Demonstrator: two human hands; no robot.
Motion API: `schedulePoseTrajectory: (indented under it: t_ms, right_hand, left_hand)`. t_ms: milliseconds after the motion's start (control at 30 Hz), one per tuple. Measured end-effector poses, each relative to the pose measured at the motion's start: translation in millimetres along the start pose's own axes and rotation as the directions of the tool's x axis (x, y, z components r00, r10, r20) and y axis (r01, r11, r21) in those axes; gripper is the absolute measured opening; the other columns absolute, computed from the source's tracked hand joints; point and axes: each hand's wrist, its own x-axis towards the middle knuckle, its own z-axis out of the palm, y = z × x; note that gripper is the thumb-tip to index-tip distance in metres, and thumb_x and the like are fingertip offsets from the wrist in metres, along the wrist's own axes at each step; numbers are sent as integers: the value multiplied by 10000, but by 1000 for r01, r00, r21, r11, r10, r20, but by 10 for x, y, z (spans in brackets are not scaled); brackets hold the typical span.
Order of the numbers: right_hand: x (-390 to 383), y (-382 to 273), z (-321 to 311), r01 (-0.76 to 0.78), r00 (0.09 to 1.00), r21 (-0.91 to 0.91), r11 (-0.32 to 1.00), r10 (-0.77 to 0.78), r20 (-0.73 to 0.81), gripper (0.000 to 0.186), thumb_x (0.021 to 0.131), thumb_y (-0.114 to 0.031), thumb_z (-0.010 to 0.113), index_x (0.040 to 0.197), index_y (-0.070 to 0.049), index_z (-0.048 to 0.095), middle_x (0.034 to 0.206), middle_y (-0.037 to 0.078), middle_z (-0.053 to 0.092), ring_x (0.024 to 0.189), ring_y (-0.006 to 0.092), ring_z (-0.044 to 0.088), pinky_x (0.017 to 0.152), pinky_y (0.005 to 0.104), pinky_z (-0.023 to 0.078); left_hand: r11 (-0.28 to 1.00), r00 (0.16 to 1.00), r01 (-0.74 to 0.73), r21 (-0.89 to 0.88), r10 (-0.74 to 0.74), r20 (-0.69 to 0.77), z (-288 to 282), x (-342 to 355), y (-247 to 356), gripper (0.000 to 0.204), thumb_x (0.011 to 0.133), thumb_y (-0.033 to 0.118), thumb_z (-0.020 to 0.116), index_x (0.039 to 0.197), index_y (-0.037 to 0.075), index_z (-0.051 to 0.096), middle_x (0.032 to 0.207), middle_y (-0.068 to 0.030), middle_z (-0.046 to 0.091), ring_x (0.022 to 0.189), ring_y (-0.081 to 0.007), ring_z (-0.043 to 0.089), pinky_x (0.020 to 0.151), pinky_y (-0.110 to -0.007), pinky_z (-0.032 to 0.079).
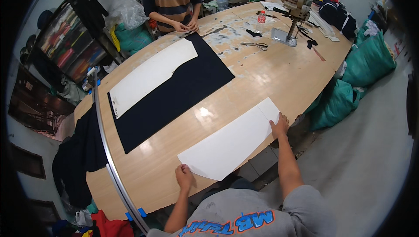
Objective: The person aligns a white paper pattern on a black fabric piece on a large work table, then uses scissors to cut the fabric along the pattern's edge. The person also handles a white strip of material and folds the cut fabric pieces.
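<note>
A long white pattern piece (231, 138), like stiff card, lies at the near edge of the table with a line across its right part. At its left end, my left hand (184, 177) has its fingers closed at the corner. My right hand (280, 125) grips the right edge, thumb on top. Farther off, a second white pattern piece (150, 73) with a curved cutout rests on a stack of black fabric (174, 95). Neither of my hands touches the fabric.
Across the table (257, 84) stands a person (172, 3), hands together at the fabric's far corner. A metal rail (104, 136) crosses the left side. At the far right are a cutting machine (293, 10), scissors (255, 45) and a bottle (261, 20). Green sacks (334, 103) sit beside the table.
</note>
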Motion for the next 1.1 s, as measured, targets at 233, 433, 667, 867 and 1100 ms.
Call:
schedulePoseTrajectory:
  t_ms: [233, 433, 667, 867, 1100]
  right_hand:
    - [-531, -41, 210, 62, 998, 39, 997, -62, 5, 825, 833, -280, 854, 1508, -49, 438, 1423, 222, 485, 1329, 425, 468, 1131, 513, 416]
    - [-1246, -149, 565, 109, 983, 178, 978, -133, 129, 620, 838, -221, 851, 1326, -6, 535, 1252, 246, 594, 1170, 421, 607, 979, 526, 538]
    - [-1790, -351, 35, -430, 684, 747, 506, -358, 636, 474, 1037, -75, 601, 1478, -2, 446, 1348, 206, 611, 1024, 347, 732, 761, 459, 680]
    - [-1904, -99, -776, -279, 788, 817, 504, -366, 495, 524, 1047, -53, 552, 1550, -26, 407, 1353, 206, 616, 1015, 352, 732, 745, 463, 693]
    - [-1831, 425, -2257, 29, 951, 896, 443, -288, 111, 457, 1044, -112, 588, 1464, 29, 476, 1265, 182, 669, 1004, 317, 743, 661, 416, 697]
  left_hand:
    - [988, 972, 148, 43, -137, -192, -34, -292, -324, 688, 934, 234, 737, 1504, -31, 458, 1482, -276, 478, 1358, -441, 482, 1163, -497, 383]
    - [967, 909, 242, -78, -254, -330, -458, -172, -915, 635, 935, 188, 714, 1484, -40, 490, 1447, -295, 531, 1342, -463, 506, 1157, -509, 400]
    - [858, 950, 264, -441, -311, -37, -1071, -113, -1194, 485, 1046, 227, 610, 1449, -36, 545, 1442, -213, 598, 1321, -338, 576, 1125, -427, 435]
    - [586, 975, -124, -801, 220, 10, -2284, -615, 1605, 420, 1095, 311, 553, 1391, 17, 600, 1310, -133, 668, 1201, -230, 641, 1073, -373, 477]
    - [-331, 376, -605, -724, 683, -626, -3308, -1383, 2806, 329, 1064, 208, 546, 1284, 2, 678, 1311, -163, 687, 1246, -301, 641, 1078, -448, 495]
